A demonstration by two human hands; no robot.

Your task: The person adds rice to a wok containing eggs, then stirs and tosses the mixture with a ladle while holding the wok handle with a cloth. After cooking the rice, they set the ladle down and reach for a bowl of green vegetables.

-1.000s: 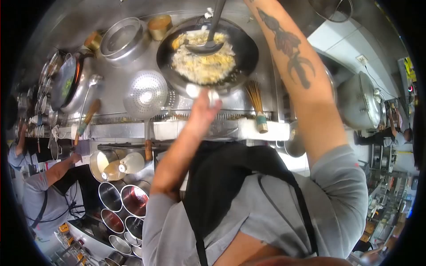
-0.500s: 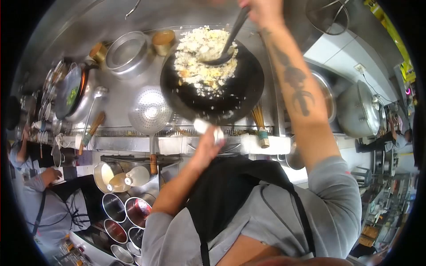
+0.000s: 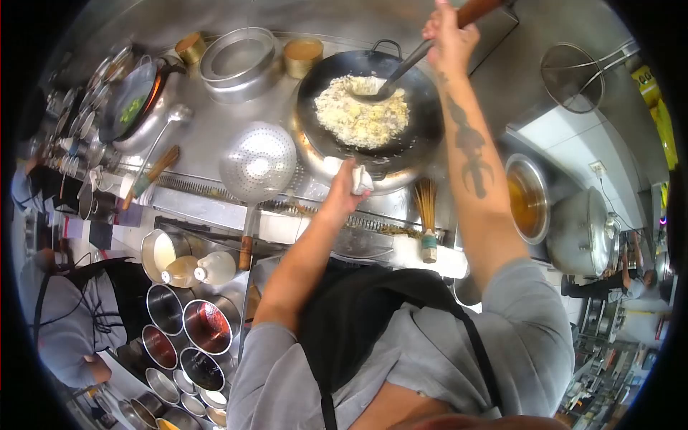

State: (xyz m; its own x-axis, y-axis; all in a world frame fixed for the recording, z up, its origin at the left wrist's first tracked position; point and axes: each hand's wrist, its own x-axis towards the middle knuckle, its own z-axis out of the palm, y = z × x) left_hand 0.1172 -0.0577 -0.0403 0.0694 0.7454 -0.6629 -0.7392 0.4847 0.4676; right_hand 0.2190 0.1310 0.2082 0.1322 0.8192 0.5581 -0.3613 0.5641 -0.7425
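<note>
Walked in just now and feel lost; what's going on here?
A person is at a wok of yellow-flecked rice. The right hand holds a ladle, its bowl at the rice's far side; the left hand grips a white cloth at the wok's near edge. A perforated skimmer lies to the wok's left, a brush near its right front.

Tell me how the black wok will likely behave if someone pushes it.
The black wok will probably feel stiff and rather heavy, being a wide metal pan holding fried rice. Its curved sides suggest rocking or tipping rather than sliding flat. The rice looks loose and grainy, so a hard shove might spill some.
</note>
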